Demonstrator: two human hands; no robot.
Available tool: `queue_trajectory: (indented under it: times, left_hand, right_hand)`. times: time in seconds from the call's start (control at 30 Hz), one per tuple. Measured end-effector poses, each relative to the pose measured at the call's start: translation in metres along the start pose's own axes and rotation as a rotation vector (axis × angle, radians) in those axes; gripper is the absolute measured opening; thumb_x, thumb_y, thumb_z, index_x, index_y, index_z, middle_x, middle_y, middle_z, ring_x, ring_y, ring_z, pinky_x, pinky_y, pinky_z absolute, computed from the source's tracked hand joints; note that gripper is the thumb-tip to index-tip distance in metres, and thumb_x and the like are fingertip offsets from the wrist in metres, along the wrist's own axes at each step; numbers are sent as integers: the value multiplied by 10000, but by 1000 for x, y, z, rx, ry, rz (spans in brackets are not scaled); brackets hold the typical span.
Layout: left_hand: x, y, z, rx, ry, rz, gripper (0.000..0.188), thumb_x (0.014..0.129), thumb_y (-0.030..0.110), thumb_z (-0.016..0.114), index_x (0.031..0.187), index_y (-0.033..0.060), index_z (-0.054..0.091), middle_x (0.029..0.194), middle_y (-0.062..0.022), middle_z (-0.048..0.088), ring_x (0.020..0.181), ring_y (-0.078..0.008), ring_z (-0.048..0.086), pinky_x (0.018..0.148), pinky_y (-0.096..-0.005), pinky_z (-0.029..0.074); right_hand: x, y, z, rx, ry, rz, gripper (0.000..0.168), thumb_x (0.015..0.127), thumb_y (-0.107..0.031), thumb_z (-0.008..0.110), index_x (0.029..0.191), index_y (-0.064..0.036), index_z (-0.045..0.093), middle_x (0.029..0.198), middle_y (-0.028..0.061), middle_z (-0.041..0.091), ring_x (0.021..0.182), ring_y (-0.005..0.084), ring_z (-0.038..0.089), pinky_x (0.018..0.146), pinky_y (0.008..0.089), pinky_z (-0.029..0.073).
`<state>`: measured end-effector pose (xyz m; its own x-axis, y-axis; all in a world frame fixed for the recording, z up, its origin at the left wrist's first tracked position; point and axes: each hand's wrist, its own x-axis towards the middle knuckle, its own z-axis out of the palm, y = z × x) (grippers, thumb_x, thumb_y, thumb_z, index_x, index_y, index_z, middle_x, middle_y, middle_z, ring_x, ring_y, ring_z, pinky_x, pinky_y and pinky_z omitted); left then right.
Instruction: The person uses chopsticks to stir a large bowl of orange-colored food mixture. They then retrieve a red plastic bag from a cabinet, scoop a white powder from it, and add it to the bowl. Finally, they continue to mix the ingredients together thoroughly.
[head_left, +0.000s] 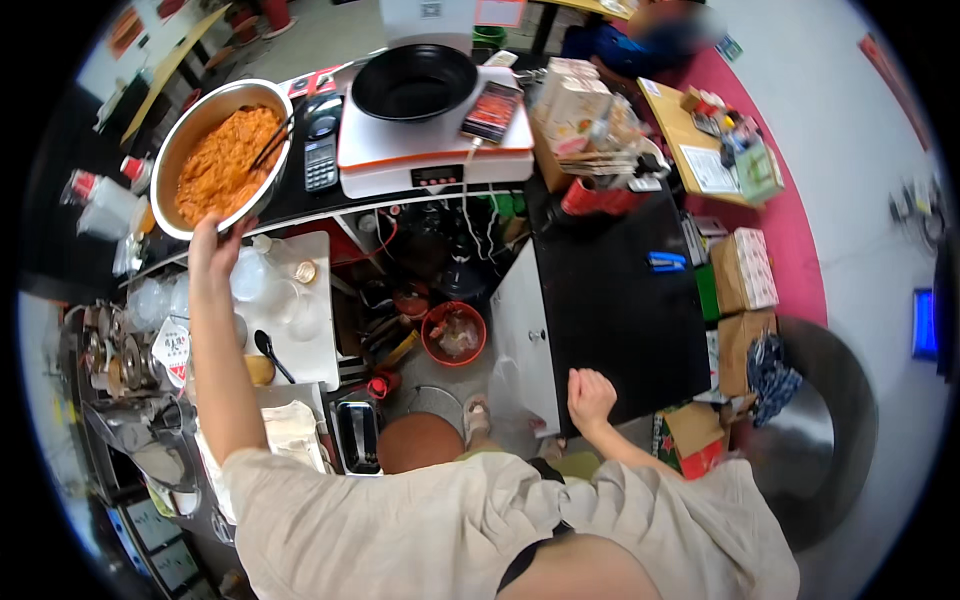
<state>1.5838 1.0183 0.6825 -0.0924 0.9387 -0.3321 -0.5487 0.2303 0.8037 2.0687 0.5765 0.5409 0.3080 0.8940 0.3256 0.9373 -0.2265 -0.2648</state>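
My left hand (215, 251) reaches forward and grips the near rim of a large metal basin (177, 139). Orange-red sauced food (229, 161), perhaps marinated meat, fills much of the basin, and black chopsticks (271, 148) lean in it at the right. My right hand (591, 397) is curled into a loose fist at the front left edge of the black counter (615, 315), with nothing visible in it. Right of the basin, a black bowl (415, 84) rests on a white digital scale (442, 154). A phone (491, 111) with a cable plugged in lies on the scale too.
A calculator (320, 161) lies between basin and scale. Tissue packs (570, 97) and red cans (592, 196) crowd the corner; a blue stapler (666, 261) lies nearer. Below are a white board (307, 349) with a black spoon (271, 354), a red bin (454, 334) and a round stool (420, 442).
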Motion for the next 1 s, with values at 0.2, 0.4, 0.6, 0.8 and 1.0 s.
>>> queue_trajectory:
  times: [0.2,0.4,0.6,0.8,1.0]
  left_hand:
    - [-182,-52,60,126,24,-175,188,808,-38,511,982,-108,520,996,-192,631,865,-298,671,800,-406,611]
    - [-333,-200,135,222,-47,-512,218,804,-10,563,1013,-68,581,968,-152,649,889,-252,662,700,-345,614]
    - [-400,-321,180,301,-241,-720,261,823,-9,524,1070,-82,570,923,-145,672,714,-210,685,526,-275,599]
    - [-434,-372,216,349,-376,-804,364,840,6,500,1199,-55,503,1005,-149,651,772,-213,685,564,-286,602]
    - [-434,-379,229,460,-397,-782,341,850,32,514,1180,-50,525,942,-131,664,762,-199,680,567,-275,595]
  right_hand:
    - [27,-8,-40,825,-227,282,263,857,-136,712,1040,-10,571,710,48,560,559,150,530,577,277,459]
    - [47,-29,-144,1489,-123,249,951,790,-5,764,1512,-43,146,1099,83,459,721,85,528,588,200,455]
    - [12,41,-174,1350,120,592,152,929,-92,640,1023,26,619,861,41,616,628,79,575,545,224,488]
    - [-1,86,-183,874,-37,453,103,867,-76,696,864,25,679,768,63,615,656,109,596,584,245,461]
    - [13,105,-228,858,-154,408,97,876,-85,674,878,5,709,801,68,685,675,106,611,612,243,465]
